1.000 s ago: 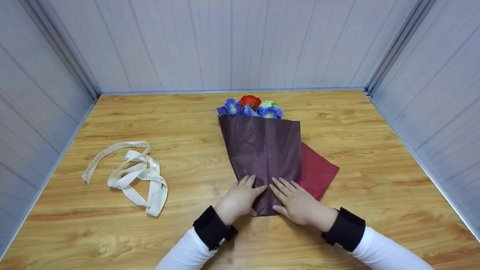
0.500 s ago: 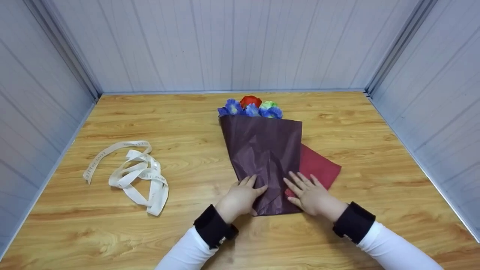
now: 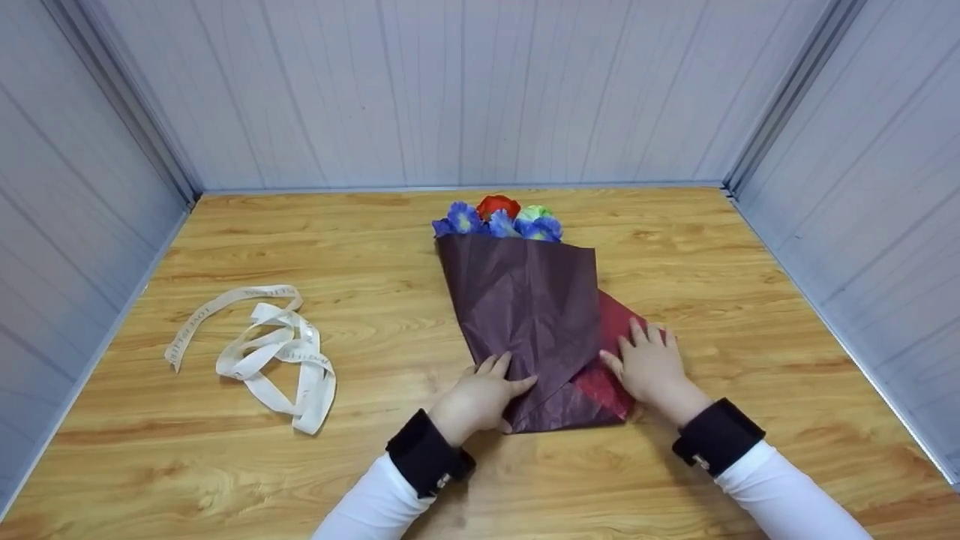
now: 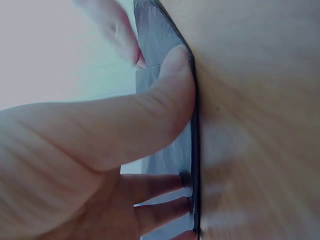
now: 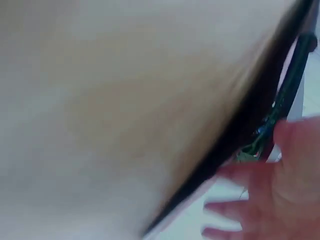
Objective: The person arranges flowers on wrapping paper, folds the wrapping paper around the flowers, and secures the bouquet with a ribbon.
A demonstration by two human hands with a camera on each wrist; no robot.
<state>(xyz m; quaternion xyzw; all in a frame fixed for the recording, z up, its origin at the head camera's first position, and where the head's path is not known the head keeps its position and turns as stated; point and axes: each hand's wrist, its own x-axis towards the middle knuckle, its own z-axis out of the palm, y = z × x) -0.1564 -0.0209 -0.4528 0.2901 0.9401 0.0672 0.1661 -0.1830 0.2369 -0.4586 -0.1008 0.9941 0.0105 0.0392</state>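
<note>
A bouquet of red (image 3: 499,207), blue (image 3: 463,217) and pale green (image 3: 535,212) flowers lies wrapped in dark purple paper (image 3: 517,300). My left hand (image 3: 480,397) presses the wrap's lower left side, with the thumb on top near the bottom edge in the left wrist view. At the right side, my right hand (image 3: 654,369) lies with spread fingers over the paper's red flap (image 3: 619,319). Below it the lower right corner is lifted open, showing red inside. In the right wrist view, green stems (image 5: 292,80) show beside the spread fingers.
A loose heap of printed white ribbon (image 3: 325,390) lies on the wooden table (image 3: 390,300) left of the bouquet. Pale panel walls (image 3: 480,90) enclose the table at the back and both sides.
My right hand has moved from the wrap's lower middle rightward onto the red flap, and the lower right part of the paper has unfolded outward. My left hand has stayed in place.
</note>
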